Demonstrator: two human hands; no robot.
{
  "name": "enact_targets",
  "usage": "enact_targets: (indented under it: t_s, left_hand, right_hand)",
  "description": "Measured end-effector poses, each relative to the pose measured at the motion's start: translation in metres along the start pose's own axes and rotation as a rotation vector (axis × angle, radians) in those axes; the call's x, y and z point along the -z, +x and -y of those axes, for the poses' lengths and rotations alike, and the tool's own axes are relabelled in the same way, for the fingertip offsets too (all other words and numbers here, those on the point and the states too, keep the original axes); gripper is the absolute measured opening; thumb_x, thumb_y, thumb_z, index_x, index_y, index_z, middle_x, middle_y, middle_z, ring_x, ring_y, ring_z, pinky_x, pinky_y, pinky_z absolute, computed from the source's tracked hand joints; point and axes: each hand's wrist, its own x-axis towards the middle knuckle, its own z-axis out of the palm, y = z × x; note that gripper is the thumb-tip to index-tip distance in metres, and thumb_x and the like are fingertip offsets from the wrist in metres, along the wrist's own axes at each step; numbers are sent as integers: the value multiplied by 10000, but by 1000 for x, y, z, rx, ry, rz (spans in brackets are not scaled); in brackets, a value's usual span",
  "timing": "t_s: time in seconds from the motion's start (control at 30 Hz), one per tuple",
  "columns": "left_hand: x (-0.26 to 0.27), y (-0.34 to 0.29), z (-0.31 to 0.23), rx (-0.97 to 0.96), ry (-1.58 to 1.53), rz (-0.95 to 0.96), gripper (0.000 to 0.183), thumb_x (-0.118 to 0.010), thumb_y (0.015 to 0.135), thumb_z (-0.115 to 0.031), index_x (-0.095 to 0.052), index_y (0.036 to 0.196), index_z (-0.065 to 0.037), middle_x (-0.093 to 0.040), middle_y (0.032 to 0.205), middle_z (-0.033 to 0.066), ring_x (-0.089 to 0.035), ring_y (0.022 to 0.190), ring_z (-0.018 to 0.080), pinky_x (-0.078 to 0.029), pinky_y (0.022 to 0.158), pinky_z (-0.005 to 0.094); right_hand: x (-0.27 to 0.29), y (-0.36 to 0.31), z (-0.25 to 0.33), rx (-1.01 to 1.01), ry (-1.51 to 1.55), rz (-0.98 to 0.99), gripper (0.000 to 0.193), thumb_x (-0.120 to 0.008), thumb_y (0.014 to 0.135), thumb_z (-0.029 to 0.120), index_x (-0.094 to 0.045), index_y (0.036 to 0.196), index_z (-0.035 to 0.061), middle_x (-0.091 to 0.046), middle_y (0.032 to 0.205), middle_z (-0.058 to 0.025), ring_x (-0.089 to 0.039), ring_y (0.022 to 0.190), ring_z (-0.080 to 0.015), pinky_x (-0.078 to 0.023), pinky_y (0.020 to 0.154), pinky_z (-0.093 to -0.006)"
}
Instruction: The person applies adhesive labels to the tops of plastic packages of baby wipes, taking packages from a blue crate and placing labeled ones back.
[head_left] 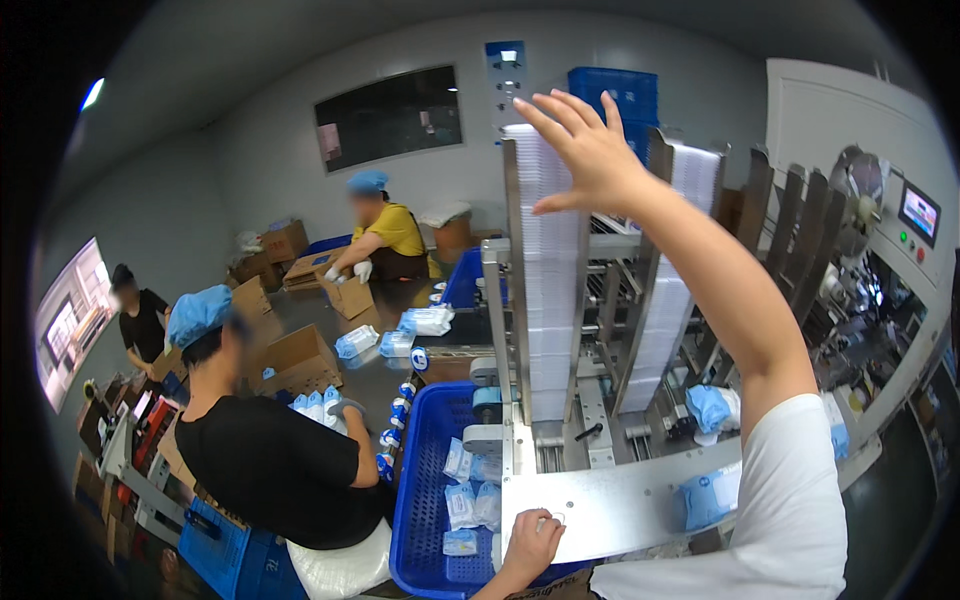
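The metal racks (pixel 517 260) appear almost fully loaded, little space being left above the left stack (pixel 552 310) and right stack (pixel 657 335) of white pieces. The right hand (pixel 590 155) is spread wide at the left stack's top; whether anything is held by the curled left hand (pixel 533 545) cannot be told.

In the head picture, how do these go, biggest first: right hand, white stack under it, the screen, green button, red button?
1. White stack
2. Right hand
3. Screen
4. Green button and red button: too alike to rank
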Motion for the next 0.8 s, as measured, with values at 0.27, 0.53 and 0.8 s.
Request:
enact_targets:
  t_s: [0.27,0.53,0.8]
  left_hand:
    - [1,26,-46,108,-391,-17,113,-736,737,-72,-647,805,-54,-512,905,96,-499,874,268,-419,769,348]
    - [-37,21,-87,146,-710,527,179,-741,747,-31,-654,904,-26,-599,883,88,-594,803,200,-476,705,290]
    - [-52,20,-107,136,-489,466,154,-724,734,-6,-655,869,-34,-604,903,96,-600,841,243,-486,722,316]
  right_hand:
    - [69,-308,159,-59,1141,905,640,-691,826,213,-389,1372,70,-589,1121,-143,-644,931,-266,-523,768,-348]
    - [123,-486,179,-1501,1970,1164,180,-667,859,88,-633,1017,8,-680,845,-85,-643,700,-131,-530,639,-256]
    - [111,-632,160,-1709,760,1207,707,-689,821,353,-402,1367,7,-497,1304,-220,-463,1233,-314,-368,1039,-360]
